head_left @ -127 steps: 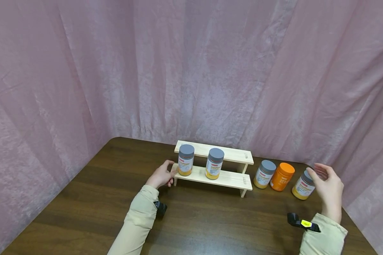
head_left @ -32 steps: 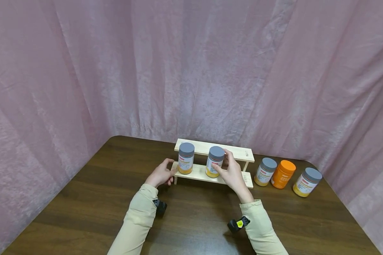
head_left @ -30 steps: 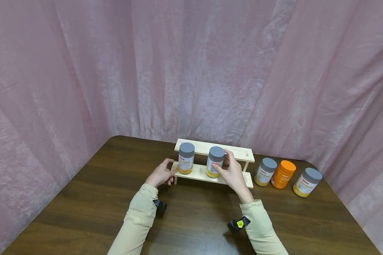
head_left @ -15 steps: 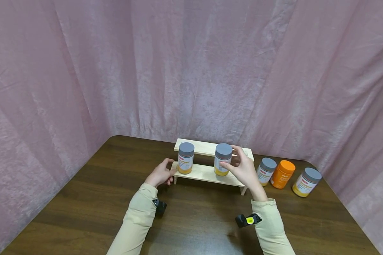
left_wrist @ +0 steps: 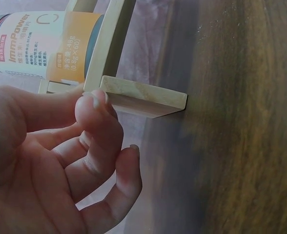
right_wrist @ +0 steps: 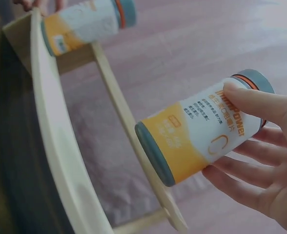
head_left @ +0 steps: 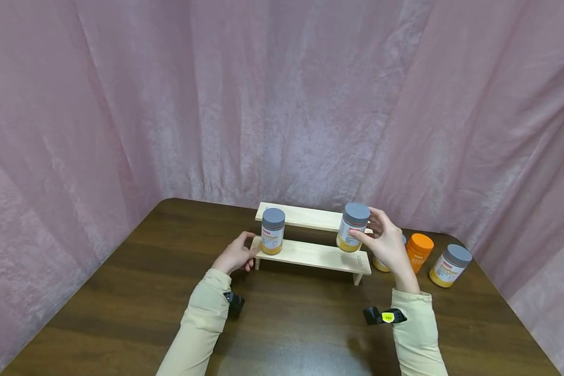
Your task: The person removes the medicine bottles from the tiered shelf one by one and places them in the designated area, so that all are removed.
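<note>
My right hand [head_left: 389, 245] grips a grey-capped supplement bottle [head_left: 352, 227], thumb on the near side and fingers behind. The bottle tilts slightly above the right part of a two-tier wooden shelf [head_left: 312, 255]; its base is off the board in the right wrist view. At the shelf's left end, my left hand [head_left: 236, 254] pinches the lower board's corner between thumb and curled fingers. Close beside that hand, a second grey-capped bottle [head_left: 272, 232] stands upright on the lower board. Its yellow-and-white label shows in the left wrist view.
On the table right of the shelf stand an orange bottle [head_left: 419, 253] and a grey-capped bottle [head_left: 450, 266]. Another bottle [head_left: 380, 265] is mostly hidden behind my right hand. A pink curtain [head_left: 282, 104] hangs behind the dark wooden table [head_left: 122, 303].
My right hand came from the far-right bottle to the shelf's second bottle, gripped it, then lifted it and moved it right along the shelf. My left hand stayed at the shelf's left end.
</note>
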The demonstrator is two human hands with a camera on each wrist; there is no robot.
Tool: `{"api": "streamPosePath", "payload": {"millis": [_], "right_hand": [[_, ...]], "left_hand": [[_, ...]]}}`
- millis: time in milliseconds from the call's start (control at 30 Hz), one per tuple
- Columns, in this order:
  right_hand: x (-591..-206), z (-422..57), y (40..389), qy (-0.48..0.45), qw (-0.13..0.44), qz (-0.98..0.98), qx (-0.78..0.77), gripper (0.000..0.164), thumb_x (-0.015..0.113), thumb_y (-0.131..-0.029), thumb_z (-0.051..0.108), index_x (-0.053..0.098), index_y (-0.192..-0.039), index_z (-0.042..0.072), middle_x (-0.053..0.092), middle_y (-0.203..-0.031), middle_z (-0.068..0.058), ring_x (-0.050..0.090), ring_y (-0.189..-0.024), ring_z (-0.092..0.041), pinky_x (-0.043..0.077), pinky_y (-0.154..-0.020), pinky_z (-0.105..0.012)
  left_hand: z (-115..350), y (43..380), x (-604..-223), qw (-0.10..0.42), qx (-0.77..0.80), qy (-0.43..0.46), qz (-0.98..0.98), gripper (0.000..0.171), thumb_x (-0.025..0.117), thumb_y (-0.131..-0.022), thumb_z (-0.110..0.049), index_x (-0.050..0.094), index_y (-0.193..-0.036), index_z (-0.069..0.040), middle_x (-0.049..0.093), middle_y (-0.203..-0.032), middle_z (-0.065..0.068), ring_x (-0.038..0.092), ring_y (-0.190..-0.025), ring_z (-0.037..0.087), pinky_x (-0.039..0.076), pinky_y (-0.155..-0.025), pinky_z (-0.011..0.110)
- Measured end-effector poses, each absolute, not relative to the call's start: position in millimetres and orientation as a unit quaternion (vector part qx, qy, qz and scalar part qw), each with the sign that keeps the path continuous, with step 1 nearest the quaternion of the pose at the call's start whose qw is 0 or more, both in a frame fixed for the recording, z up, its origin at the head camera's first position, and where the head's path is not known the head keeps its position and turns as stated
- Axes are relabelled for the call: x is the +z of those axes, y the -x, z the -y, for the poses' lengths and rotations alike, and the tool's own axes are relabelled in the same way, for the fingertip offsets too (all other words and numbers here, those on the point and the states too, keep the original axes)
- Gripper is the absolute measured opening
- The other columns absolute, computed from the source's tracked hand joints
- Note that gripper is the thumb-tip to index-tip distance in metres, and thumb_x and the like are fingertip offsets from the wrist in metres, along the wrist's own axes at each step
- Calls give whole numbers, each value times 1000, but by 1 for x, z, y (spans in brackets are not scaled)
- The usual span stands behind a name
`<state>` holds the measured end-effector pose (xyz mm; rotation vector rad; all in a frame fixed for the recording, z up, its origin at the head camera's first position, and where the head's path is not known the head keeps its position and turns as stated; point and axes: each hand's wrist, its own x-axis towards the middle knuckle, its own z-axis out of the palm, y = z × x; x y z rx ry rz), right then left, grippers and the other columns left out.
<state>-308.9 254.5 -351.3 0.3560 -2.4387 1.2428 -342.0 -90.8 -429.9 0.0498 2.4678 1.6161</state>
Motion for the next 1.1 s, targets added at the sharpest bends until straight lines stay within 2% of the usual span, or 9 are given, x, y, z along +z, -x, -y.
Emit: {"api": "streamPosePath", "payload": {"millis": [100, 200, 300, 333, 533, 567, 900, 967, 1100], "right_hand": [[-350, -267, 308, -120, 199, 869, 437, 63, 78, -83, 20, 49, -137, 5, 65, -121, -21, 68, -102, -18, 55, -85, -24], [-351, -279, 306, -123, 207, 869, 432, 61, 78, -82, 18, 50, -135, 4, 66, -119, -21, 62, -95, 7, 50, -80, -11], [-352, -288, 305, -132, 205, 870, 428, 61, 78, -82, 17, 50, -135, 5, 66, -119, -22, 53, -92, 20, 50, -80, -9], [-352, -291, 305, -133, 202, 872, 425, 62, 78, -82, 18, 50, -136, 5, 65, -120, -22, 58, -95, 14, 52, -82, -14], [-354, -305, 302, -128, 166, 884, 419, 64, 77, -84, 25, 48, -138, 7, 63, -124, -21, 58, -94, 14, 53, -78, -14], [-355, -308, 302, -128, 162, 884, 420, 64, 77, -84, 25, 48, -138, 7, 63, -124, -21, 53, -92, 20, 50, -76, -9], [-360, -330, 297, -86, 163, 899, 397, 64, 77, -83, 28, 50, -136, 6, 64, -121, -23, 52, -89, 21, 45, -76, -5], [-359, -333, 295, -72, 154, 903, 394, 66, 77, -83, 30, 48, -138, 6, 63, -123, -22, 55, -92, 14, 44, -76, -6], [-360, -340, 293, -53, 125, 912, 388, 71, 75, -84, 35, 44, -141, 6, 60, -129, -22, 64, -109, -21, 49, -81, -18]], "left_hand": [[91, 342, -429, 98, 542, -17, -834, 48, 53, -98, -9, 34, -142, -6, 49, -58, 3, 46, -44, 10, 43, -47, 22], [90, 343, -429, 98, 533, -19, -840, 48, 54, -99, -11, 34, -142, -6, 49, -58, 3, 46, -44, 10, 44, -48, 23], [89, 343, -430, 97, 529, -18, -843, 49, 54, -99, -12, 34, -143, -7, 49, -57, 3, 47, -43, 11, 44, -49, 24], [88, 344, -430, 96, 529, -20, -843, 48, 54, -99, -12, 34, -142, -7, 49, -57, 3, 46, -43, 11, 44, -48, 24], [87, 345, -433, 99, 538, -21, -837, 48, 53, -99, -12, 33, -142, -7, 49, -56, 2, 46, -43, 11, 43, -47, 23], [87, 344, -433, 101, 539, -21, -836, 48, 53, -99, -12, 33, -142, -7, 49, -56, 2, 46, -43, 11, 43, -47, 23], [90, 342, -433, 115, 548, -17, -828, 50, 53, -99, -12, 31, -143, -7, 49, -57, 3, 46, -44, 11, 44, -49, 24], [91, 343, -433, 115, 552, -20, -826, 49, 52, -99, -12, 30, -143, -7, 49, -57, 4, 46, -44, 10, 44, -48, 24], [92, 345, -435, 114, 555, -25, -824, 49, 52, -99, -12, 30, -143, -6, 49, -58, 4, 46, -44, 10, 43, -48, 23]]}}
